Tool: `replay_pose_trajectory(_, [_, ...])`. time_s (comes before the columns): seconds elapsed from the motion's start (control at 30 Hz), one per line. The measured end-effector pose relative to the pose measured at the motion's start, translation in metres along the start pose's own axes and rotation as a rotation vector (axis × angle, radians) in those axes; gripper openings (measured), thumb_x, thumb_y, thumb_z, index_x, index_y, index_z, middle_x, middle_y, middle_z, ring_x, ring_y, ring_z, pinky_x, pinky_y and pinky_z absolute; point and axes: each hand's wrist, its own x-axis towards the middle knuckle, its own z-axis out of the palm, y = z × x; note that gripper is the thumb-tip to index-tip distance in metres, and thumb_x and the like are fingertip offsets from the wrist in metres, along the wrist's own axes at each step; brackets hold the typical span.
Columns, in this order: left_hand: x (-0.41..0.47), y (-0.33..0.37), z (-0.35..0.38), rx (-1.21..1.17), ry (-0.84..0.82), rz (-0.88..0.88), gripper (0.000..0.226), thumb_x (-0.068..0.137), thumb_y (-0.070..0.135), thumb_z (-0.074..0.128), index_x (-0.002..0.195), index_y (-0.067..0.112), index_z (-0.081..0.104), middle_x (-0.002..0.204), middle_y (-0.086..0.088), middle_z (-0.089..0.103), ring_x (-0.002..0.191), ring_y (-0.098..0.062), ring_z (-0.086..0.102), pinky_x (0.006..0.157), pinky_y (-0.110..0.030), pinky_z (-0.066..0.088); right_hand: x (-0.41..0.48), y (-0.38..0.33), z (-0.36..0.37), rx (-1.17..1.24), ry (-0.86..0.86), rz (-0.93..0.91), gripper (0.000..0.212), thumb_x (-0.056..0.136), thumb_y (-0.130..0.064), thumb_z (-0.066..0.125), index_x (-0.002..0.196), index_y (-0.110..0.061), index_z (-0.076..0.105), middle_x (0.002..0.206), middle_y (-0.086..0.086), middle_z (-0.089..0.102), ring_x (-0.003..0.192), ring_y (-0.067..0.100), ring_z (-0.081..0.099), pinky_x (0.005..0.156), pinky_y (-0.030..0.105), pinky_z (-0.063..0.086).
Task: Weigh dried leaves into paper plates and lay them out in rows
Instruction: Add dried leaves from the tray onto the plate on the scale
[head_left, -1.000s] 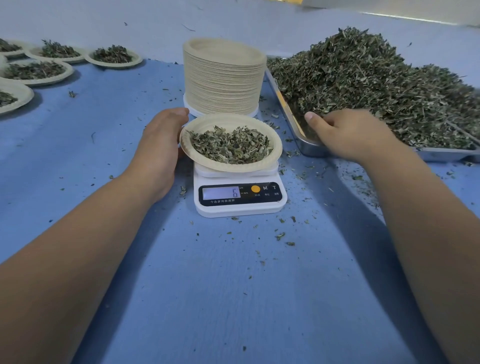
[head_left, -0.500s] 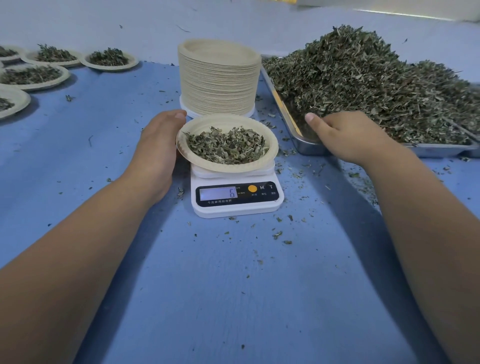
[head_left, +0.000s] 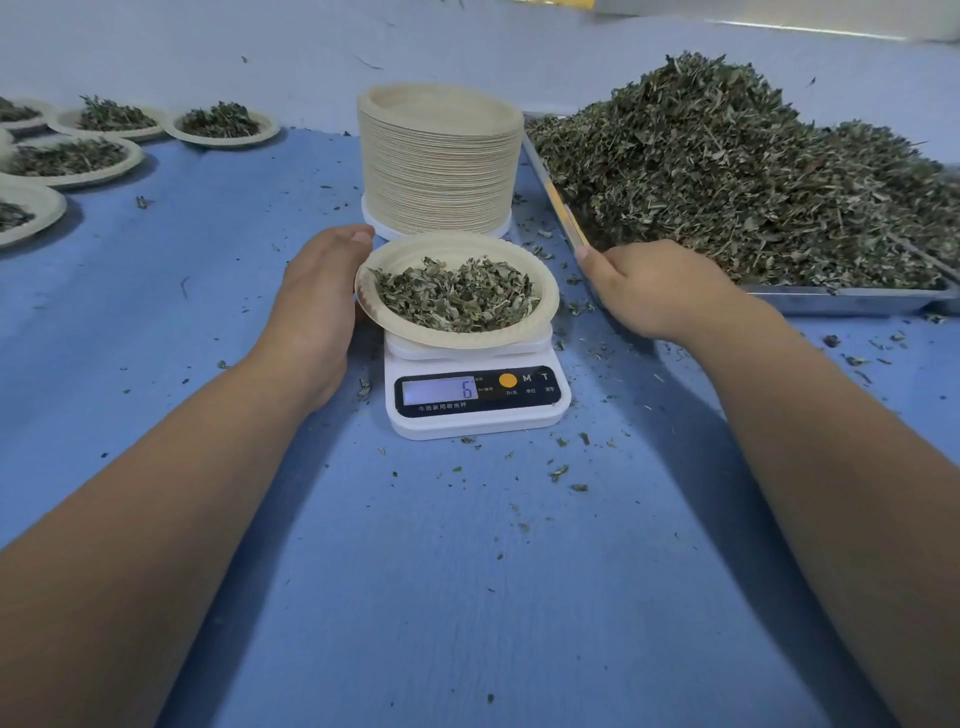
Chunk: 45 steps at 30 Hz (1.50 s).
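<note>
**Plate on the scale, display reads 6**

The paper plate (head_left: 452, 248) sits on the white scale (head_left: 478, 410) at the middle of the blue cover (head_left: 467, 571), filled with a shallow bed of dried leaves (head_left: 457, 296). The scale's display shows 6.

The left hand (head_left: 317, 291) grips the plate at its left rim. The thumb lies along the far-left edge and the fingers pass under the plate, out of sight.

The right hand (head_left: 654, 291) rests at the near-left corner of the metal tray (head_left: 841, 300), thumb stretched along the rim. Its fingers curl under, and I cannot tell whether they hold anything.

The tray carries a high heap of leaves (head_left: 727, 171). Just behind the scale stands a tall stack of empty plates (head_left: 439, 161), beside the tray. At far left, at least 5 filled plates (head_left: 223, 143) lie in rows. Leaf crumbs are scattered around the scale.
</note>
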Motion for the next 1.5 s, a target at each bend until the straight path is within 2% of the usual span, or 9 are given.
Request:
replay_pose_trajectory(0.3, [0.0,0.001,0.001,-0.007,-0.003,-0.006,0.033,0.078,0.044,0.056,0.105,0.033,0.069,0.123,0.005,0.069,0.121,-0.016,0.064,0.113,-0.045,0.046,0.001,0.001,-0.005,0.013,0.157,0.096,0.073,0.098,-0.07,0.016,0.069,-0.015,0.053,0.067,0.009,0.056,0.066,0.029,0.055,0.059,0.034,0.041])
replay_pose_trajectory(0.5, [0.002,0.0,0.0,0.014,-0.027,-0.014,0.038,0.077,0.046,0.056,0.112,0.034,0.068,0.136,0.001,0.062,0.128,-0.017,0.058,0.115,-0.046,0.042,0.02,0.054,-0.014,-0.013,-0.086,0.472,0.068,0.094,-0.065,0.028,0.12,-0.01,0.059,0.122,0.019,0.06,0.105,0.037,0.057,0.091,0.047,0.048])
replay_pose_trajectory(0.6, [0.002,0.0,0.0,0.014,-0.02,-0.016,0.041,0.078,0.046,0.057,0.115,0.032,0.068,0.14,-0.002,0.06,0.132,-0.02,0.055,0.117,-0.047,0.04,0.037,0.049,-0.018,0.043,-0.224,0.449,0.061,0.096,-0.056,0.043,0.129,-0.006,0.055,0.134,0.021,0.056,0.107,0.035,0.057,0.083,0.039,0.044])
replay_pose_trajectory(0.8, [0.0,0.001,-0.001,-0.014,-0.01,-0.023,0.038,0.078,0.044,0.056,0.112,0.032,0.068,0.138,-0.002,0.061,0.129,-0.018,0.058,0.115,-0.048,0.042,0.038,0.03,-0.027,0.001,-0.417,0.352,0.061,0.104,-0.055,0.04,0.143,-0.009,0.05,0.156,0.015,0.04,0.135,0.034,0.045,0.106,0.044,0.035])
replay_pose_trajectory(0.93, [0.003,-0.001,-0.001,-0.013,-0.031,-0.025,0.04,0.079,0.044,0.058,0.115,0.031,0.068,0.141,-0.004,0.06,0.131,-0.021,0.057,0.116,-0.049,0.041,0.036,0.028,-0.041,0.062,-0.303,0.314,0.045,0.101,-0.049,0.051,0.109,-0.006,0.062,0.138,0.016,0.056,0.105,0.027,0.059,0.091,0.043,0.044])
replay_pose_trajectory(1.2, [0.004,-0.002,0.0,-0.004,-0.019,-0.038,0.045,0.077,0.044,0.058,0.117,0.03,0.069,0.137,-0.003,0.062,0.128,-0.02,0.059,0.114,-0.047,0.043,0.025,0.046,-0.031,0.049,-0.336,0.434,0.078,0.102,-0.065,0.03,0.155,-0.007,0.034,0.165,0.014,0.025,0.149,0.036,0.028,0.119,0.049,0.024])
replay_pose_trajectory(1.33, [0.001,0.0,0.002,-0.002,-0.016,-0.039,0.041,0.077,0.044,0.057,0.114,0.031,0.069,0.131,-0.001,0.066,0.124,-0.018,0.062,0.113,-0.047,0.045,0.027,0.031,-0.035,0.104,-0.3,0.324,0.075,0.101,-0.064,0.037,0.14,-0.001,0.053,0.153,0.017,0.045,0.136,0.037,0.047,0.111,0.046,0.037])
replay_pose_trajectory(1.43, [0.0,0.002,0.002,0.008,-0.012,-0.04,0.041,0.078,0.044,0.057,0.115,0.03,0.069,0.132,-0.002,0.066,0.124,-0.019,0.062,0.112,-0.048,0.045,0.027,0.019,-0.033,0.208,-0.168,0.227,0.059,0.099,-0.055,0.049,0.115,-0.001,0.069,0.114,0.024,0.067,0.097,0.035,0.065,0.088,0.039,0.051])
replay_pose_trajectory(1.5, [-0.001,0.002,0.001,0.004,-0.017,-0.039,0.04,0.079,0.043,0.057,0.115,0.029,0.068,0.129,-0.003,0.068,0.123,-0.021,0.062,0.112,-0.049,0.045,0.027,0.015,-0.03,0.234,0.022,0.176,0.046,0.096,-0.04,0.054,0.095,0.002,0.071,0.079,0.021,0.064,0.067,0.027,0.054,0.064,0.031,0.044])
